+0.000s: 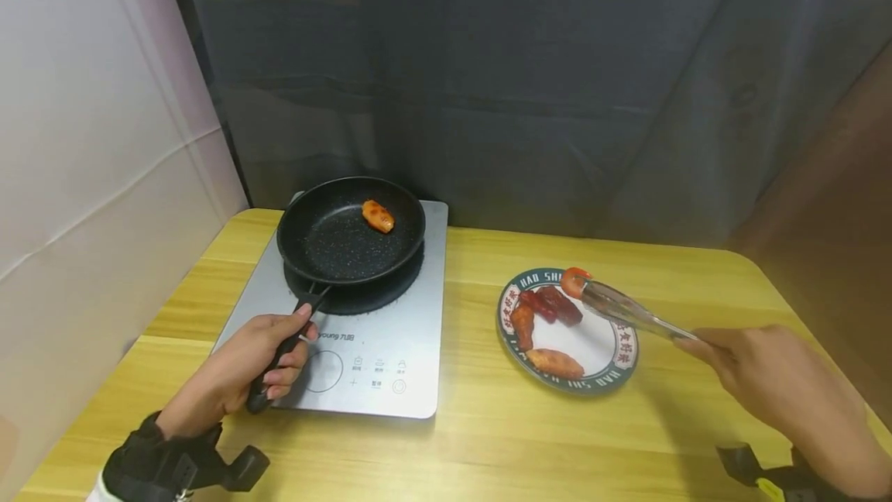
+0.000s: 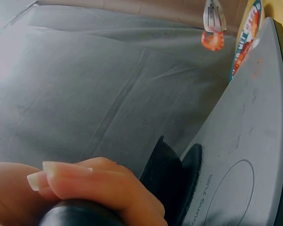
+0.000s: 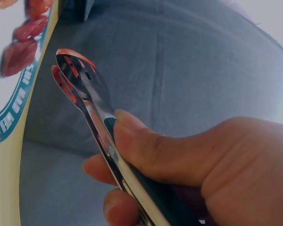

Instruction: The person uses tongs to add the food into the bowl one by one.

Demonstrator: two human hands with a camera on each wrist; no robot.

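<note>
My left hand (image 1: 272, 351) grips the black handle of a frying pan (image 1: 327, 246). One browned orange piece, like a chicken wing (image 1: 378, 216), lies in the pan. The pan is over a dark round pad on a silver induction cooktop (image 1: 418, 316); whether it touches the pad I cannot tell. My right hand (image 1: 773, 378) holds metal tongs (image 1: 627, 308), thumb on one arm and fingers on the other. Between the tongs' tips is a curled orange-red shrimp (image 2: 213, 41), held over the plate's far rim. On the plate (image 1: 599, 343) lie several brown and dark red meat pieces (image 1: 557, 304).
The yellow wooden table (image 1: 502, 440) carries the cooktop at left and the plate right of centre. A dark grey cloth (image 1: 488, 99) hangs behind it. A white panel (image 1: 104, 138) stands at the left, a brown surface (image 1: 829, 200) at the right.
</note>
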